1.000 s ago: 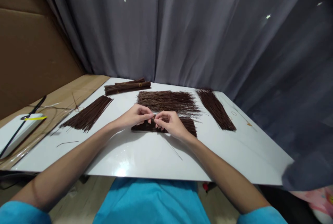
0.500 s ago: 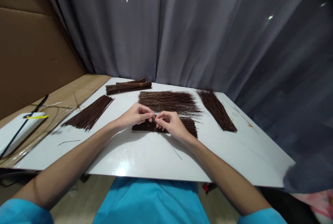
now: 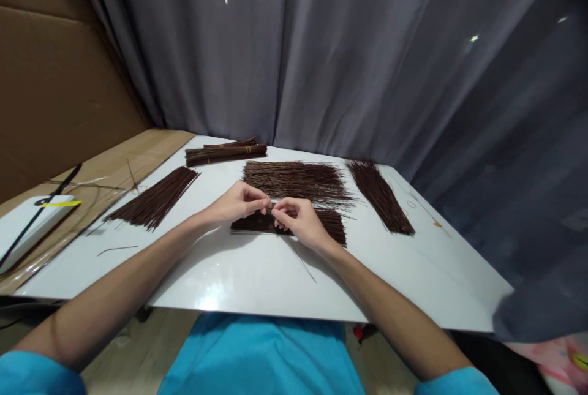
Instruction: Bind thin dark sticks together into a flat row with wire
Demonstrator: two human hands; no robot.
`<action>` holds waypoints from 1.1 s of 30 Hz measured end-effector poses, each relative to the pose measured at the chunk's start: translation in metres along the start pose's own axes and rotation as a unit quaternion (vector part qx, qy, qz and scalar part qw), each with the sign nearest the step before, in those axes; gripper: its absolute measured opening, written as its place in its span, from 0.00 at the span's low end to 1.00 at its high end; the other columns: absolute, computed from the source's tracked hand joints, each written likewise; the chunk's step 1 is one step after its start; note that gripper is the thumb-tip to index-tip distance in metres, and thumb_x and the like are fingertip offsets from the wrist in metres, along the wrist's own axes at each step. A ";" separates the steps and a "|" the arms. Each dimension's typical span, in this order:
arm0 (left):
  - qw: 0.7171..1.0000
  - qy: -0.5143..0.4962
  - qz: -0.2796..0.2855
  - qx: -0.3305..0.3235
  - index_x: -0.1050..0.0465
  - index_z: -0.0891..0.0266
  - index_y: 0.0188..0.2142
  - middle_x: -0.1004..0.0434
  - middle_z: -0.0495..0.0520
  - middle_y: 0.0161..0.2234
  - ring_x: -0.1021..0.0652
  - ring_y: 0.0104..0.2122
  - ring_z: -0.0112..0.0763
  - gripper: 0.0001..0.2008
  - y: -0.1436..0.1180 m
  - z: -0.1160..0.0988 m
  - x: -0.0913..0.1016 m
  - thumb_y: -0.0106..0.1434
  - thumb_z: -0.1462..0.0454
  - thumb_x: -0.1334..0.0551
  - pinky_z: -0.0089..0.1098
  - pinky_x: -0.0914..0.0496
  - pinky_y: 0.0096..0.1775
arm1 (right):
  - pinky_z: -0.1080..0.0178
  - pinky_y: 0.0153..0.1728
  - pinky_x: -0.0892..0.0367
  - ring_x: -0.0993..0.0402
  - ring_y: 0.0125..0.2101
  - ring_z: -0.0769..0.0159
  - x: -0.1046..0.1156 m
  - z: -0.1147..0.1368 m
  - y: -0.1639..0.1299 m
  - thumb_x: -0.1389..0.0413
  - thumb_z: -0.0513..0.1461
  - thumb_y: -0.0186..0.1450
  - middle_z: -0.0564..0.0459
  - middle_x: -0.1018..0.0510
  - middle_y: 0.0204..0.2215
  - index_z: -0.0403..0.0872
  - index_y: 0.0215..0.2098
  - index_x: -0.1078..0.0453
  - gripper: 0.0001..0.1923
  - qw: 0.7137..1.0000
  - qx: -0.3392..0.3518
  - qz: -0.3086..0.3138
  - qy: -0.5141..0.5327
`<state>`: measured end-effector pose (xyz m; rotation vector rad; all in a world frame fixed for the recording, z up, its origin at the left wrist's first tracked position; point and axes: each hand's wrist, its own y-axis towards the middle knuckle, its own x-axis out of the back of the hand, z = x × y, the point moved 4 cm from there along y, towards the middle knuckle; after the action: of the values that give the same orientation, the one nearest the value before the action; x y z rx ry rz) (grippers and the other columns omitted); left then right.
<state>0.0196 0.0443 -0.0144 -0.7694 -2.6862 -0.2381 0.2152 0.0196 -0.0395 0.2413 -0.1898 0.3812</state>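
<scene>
My left hand (image 3: 239, 202) and my right hand (image 3: 296, 220) meet fingertip to fingertip over a flat heap of thin dark brown sticks (image 3: 331, 223) in the middle of the white table (image 3: 229, 272). Both hands pinch something very thin between thumb and fingers just above that heap; it is too small to make out. A wider loose heap of brown sticks (image 3: 296, 177) lies just behind the hands.
A stick pile (image 3: 154, 199) lies at the left, another (image 3: 379, 196) at the right. Tied bundles (image 3: 225, 153) sit at the back. Single loose sticks (image 3: 117, 250) lie near the front. A white box (image 3: 27, 223) rests on cardboard at far left. Grey curtain behind.
The hands stay pinched together over the middle heap with only slight finger motion. The view has shifted a little.
</scene>
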 end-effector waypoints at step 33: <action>0.970 0.176 0.119 -0.118 0.28 0.64 0.24 0.30 0.48 0.23 0.32 0.25 0.27 0.13 -0.011 -0.019 -0.031 0.66 0.69 0.40 0.30 0.40 0.31 | 0.65 0.36 0.42 0.25 0.36 0.64 0.016 0.042 -0.008 0.43 0.33 0.75 0.52 0.18 0.36 0.49 0.43 0.23 0.08 0.898 0.153 0.040 -0.410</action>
<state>0.0440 0.0154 -0.0082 -1.0034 -2.2338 -0.5819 0.2271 0.0065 0.0022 0.7056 -0.9808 0.3724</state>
